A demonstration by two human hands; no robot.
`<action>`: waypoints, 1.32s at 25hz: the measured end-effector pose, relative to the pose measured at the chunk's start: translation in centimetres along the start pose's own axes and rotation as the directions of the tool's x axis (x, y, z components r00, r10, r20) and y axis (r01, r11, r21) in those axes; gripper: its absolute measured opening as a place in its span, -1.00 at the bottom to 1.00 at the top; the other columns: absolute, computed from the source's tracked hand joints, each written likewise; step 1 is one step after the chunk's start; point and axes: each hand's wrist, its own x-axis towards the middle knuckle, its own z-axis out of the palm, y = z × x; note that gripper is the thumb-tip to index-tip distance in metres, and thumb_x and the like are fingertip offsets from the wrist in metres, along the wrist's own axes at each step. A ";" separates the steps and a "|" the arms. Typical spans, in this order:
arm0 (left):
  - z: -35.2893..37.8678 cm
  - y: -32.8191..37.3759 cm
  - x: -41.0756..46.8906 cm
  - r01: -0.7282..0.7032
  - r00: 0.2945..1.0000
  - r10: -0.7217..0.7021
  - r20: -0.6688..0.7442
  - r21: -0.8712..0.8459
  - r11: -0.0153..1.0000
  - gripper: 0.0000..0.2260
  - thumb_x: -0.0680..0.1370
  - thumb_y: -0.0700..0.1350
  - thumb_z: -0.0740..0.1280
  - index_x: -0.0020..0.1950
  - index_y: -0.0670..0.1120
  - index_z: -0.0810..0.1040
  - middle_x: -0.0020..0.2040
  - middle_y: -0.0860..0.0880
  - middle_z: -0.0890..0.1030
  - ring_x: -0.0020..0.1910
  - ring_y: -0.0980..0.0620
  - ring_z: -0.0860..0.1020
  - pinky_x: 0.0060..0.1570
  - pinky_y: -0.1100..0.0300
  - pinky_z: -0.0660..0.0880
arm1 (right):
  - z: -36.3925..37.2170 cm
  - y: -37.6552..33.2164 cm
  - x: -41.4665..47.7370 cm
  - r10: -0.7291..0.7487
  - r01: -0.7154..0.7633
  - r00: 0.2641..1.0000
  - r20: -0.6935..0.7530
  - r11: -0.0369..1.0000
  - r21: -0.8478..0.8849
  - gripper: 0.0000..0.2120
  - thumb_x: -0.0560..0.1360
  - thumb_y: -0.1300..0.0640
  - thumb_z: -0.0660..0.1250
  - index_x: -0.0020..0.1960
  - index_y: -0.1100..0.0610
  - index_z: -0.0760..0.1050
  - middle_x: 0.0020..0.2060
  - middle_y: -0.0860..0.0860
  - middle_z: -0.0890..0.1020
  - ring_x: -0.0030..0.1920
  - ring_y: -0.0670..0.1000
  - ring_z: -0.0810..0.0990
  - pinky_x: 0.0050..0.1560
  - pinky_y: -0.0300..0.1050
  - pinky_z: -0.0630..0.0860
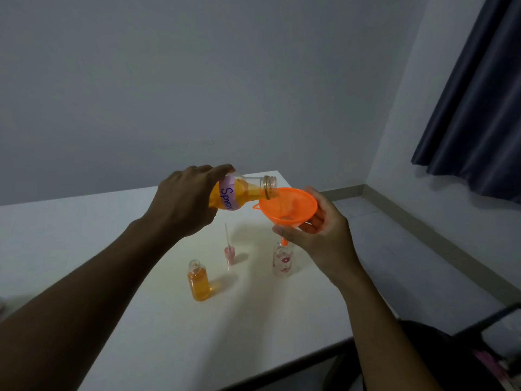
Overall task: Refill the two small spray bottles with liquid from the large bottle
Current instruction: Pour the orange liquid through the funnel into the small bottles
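Large bottle (243, 193), uncapped, with a lilac label and orange liquid, tilted almost level above the white table (135, 328). Its threaded mouth rests at the near rim of an orange funnel (290, 206). The left hand (183, 201) grips the bottle's body, with the fingers curled round it from above. The right hand (324, 238) holds the funnel's bowl between thumb and curled fingers. The funnel's spout enters the neck of a clear, flower-printed small spray bottle (283, 262), which stands upright on the table just below; its liquid level cannot be told. To the left and well apart stands a second small spray bottle (198, 283), open-necked and filled with orange liquid to the shoulder. Between the two bottles is a pink spray pump (229, 253) with its thin dip tube. A dark blue curtain (473, 94) hangs at upper right.
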 end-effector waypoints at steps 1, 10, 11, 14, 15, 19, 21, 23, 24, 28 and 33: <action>-0.1 0.0 0.0 0.000 1.000 0.000 -0.001 0.010 1.000 -0.37 0.35 -0.15 0.53 0.37 -0.01 0.42 0.14 -0.12 0.63 0.03 -0.22 0.59 -0.11 -0.03 0.54 | 0.0 0.0 0.0 0.000 0.000 1.000 0.001 1.000 -0.001 -0.06 0.19 -0.08 0.64 0.49 -0.03 0.32 0.36 -0.05 0.51 0.29 0.02 0.56 0.15 -0.03 0.64; -0.8 0.2 0.1 -0.008 1.000 0.008 -0.009 0.064 0.998 -0.37 0.35 -0.19 0.52 0.39 -0.01 0.41 0.16 -0.12 0.62 0.06 -0.21 0.58 -0.06 -0.04 0.52 | 0.2 -0.5 -0.1 -0.008 0.008 1.000 0.008 1.000 -0.011 -0.04 0.18 -0.09 0.62 0.50 -0.02 0.31 0.36 -0.06 0.51 0.28 -0.01 0.56 0.09 -0.23 0.63; -0.8 0.2 0.1 -0.012 1.000 0.013 -0.011 0.066 0.998 -0.37 0.35 -0.19 0.52 0.39 -0.01 0.41 0.16 -0.12 0.62 0.06 -0.21 0.58 -0.05 -0.05 0.52 | 0.2 -0.5 -0.1 -0.008 0.008 1.000 0.007 1.000 -0.012 -0.05 0.18 -0.09 0.62 0.50 -0.02 0.32 0.36 -0.06 0.51 0.28 -0.01 0.56 0.10 -0.20 0.63; -0.8 0.1 0.0 -0.015 1.000 0.015 -0.012 0.069 0.997 -0.37 0.35 -0.19 0.52 0.39 0.00 0.41 0.17 -0.12 0.62 0.08 -0.21 0.58 -0.02 -0.06 0.51 | 0.1 -0.5 -0.1 -0.006 0.006 1.000 0.008 1.000 -0.015 -0.04 0.18 -0.11 0.62 0.50 -0.02 0.31 0.36 -0.06 0.51 0.28 0.00 0.56 0.11 -0.17 0.63; -0.8 0.2 0.0 -0.014 1.000 0.015 -0.013 0.068 0.998 -0.37 0.35 -0.18 0.52 0.39 0.00 0.41 0.18 -0.12 0.62 0.09 -0.21 0.58 -0.01 -0.07 0.51 | 0.1 -0.5 -0.1 -0.006 0.006 1.000 0.008 1.000 -0.015 -0.04 0.18 -0.11 0.61 0.50 -0.02 0.31 0.36 -0.07 0.51 0.27 -0.01 0.56 0.10 -0.20 0.63; -0.8 0.1 0.0 -0.014 1.000 0.015 -0.013 0.064 0.998 -0.37 0.35 -0.18 0.53 0.39 0.00 0.41 0.18 -0.12 0.61 0.09 -0.21 0.57 0.00 -0.09 0.52 | 0.1 -0.5 -0.1 0.001 -0.001 1.000 0.004 1.000 -0.014 -0.05 0.18 -0.11 0.61 0.50 -0.04 0.31 0.36 -0.07 0.51 0.29 -0.01 0.55 0.12 -0.14 0.63; -0.8 0.0 0.0 -0.017 1.000 0.018 -0.018 0.065 0.998 -0.36 0.35 -0.19 0.53 0.39 -0.01 0.41 0.18 -0.13 0.62 0.09 -0.22 0.58 0.00 -0.09 0.51 | 0.1 -0.5 0.0 0.006 -0.006 1.000 0.001 1.000 -0.005 -0.05 0.19 -0.10 0.62 0.50 -0.04 0.31 0.37 -0.06 0.51 0.30 0.01 0.55 0.15 -0.06 0.63; -0.9 0.0 0.0 -0.026 0.999 0.027 -0.024 0.067 0.997 -0.36 0.34 -0.19 0.53 0.38 -0.01 0.42 0.17 -0.13 0.62 0.08 -0.22 0.58 0.00 -0.09 0.51 | 0.1 -0.4 0.0 0.006 -0.006 1.000 -0.002 1.000 -0.009 -0.05 0.19 -0.10 0.62 0.50 -0.04 0.31 0.37 -0.05 0.50 0.30 0.02 0.55 0.16 -0.01 0.63; -0.9 -0.1 0.0 -0.027 0.999 0.029 -0.025 0.070 0.997 -0.36 0.34 -0.19 0.53 0.38 -0.01 0.42 0.17 -0.13 0.62 0.08 -0.22 0.58 -0.01 -0.09 0.51 | 0.1 -0.4 0.0 0.005 -0.005 1.000 -0.002 1.000 -0.013 -0.04 0.18 -0.10 0.62 0.50 -0.04 0.31 0.37 -0.05 0.50 0.30 0.02 0.55 0.17 0.00 0.63; -0.9 -0.1 0.0 -0.025 0.999 0.028 -0.037 0.079 0.997 -0.37 0.35 -0.20 0.52 0.38 0.00 0.42 0.17 -0.12 0.62 0.09 -0.21 0.58 0.00 -0.07 0.50 | 0.1 -0.5 0.0 -0.001 0.001 1.000 -0.006 1.000 0.004 -0.08 0.22 -0.03 0.64 0.49 -0.02 0.32 0.35 -0.05 0.52 0.28 0.00 0.57 0.13 -0.14 0.63; -0.9 -0.1 -0.1 -0.023 0.999 0.026 -0.037 0.084 0.996 -0.37 0.35 -0.19 0.52 0.39 0.00 0.42 0.18 -0.12 0.62 0.10 -0.21 0.58 0.01 -0.09 0.51 | 0.1 -0.7 -0.1 0.005 -0.005 1.000 -0.004 1.000 0.021 -0.08 0.22 0.02 0.64 0.50 -0.01 0.31 0.36 -0.05 0.51 0.27 -0.02 0.55 0.05 -0.34 0.61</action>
